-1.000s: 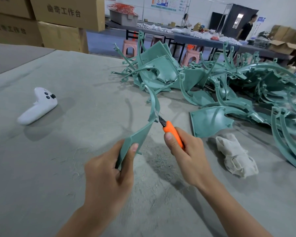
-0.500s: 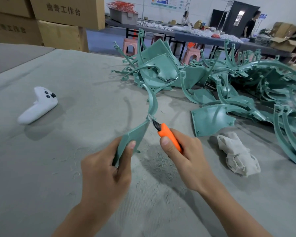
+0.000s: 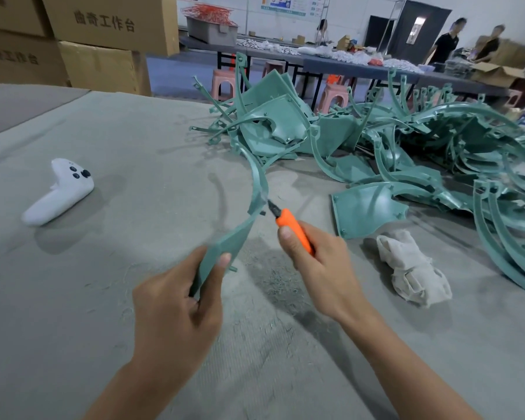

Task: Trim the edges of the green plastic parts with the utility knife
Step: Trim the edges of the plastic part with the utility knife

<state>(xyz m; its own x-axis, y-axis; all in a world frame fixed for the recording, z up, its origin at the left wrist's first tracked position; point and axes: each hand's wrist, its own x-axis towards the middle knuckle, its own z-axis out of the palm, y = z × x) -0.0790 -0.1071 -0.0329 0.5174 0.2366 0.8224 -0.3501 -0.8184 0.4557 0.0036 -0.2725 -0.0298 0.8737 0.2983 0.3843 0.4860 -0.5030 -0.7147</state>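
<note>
**A:** How many hands are working?

**B:** Two. The left hand [image 3: 176, 310] is gripping the flat end of one green part [image 3: 234, 237], with the thumb on the near face and the fingers curling behind. The right hand [image 3: 319, 268] is wrapping round one orange knife [image 3: 294, 227], the thumb lying along the handle.

**A:** Where is that part sitting?

**B:** It is being held up over the desk [image 3: 103, 298], near the middle, with its curved strip arching towards 12 o'clock. The blade tip is resting against its right edge, at the bend.

**A:** And the others?

**B:** A pile of green parts [image 3: 406, 140] is lying from 12 to 3 o'clock, too tangled for counting. One white controller [image 3: 58, 192] is lying at 9 o'clock. One crumpled pale cloth [image 3: 412, 268] is lying at 3 o'clock, just beside the right hand.

**A:** Is any writing showing?

**B:** Four cardboard boxes [image 3: 109, 22] are stacking up at 11 o'clock. The big one is showing "曲奇工作台". The print on the lower left one is too dim for reading.
</note>
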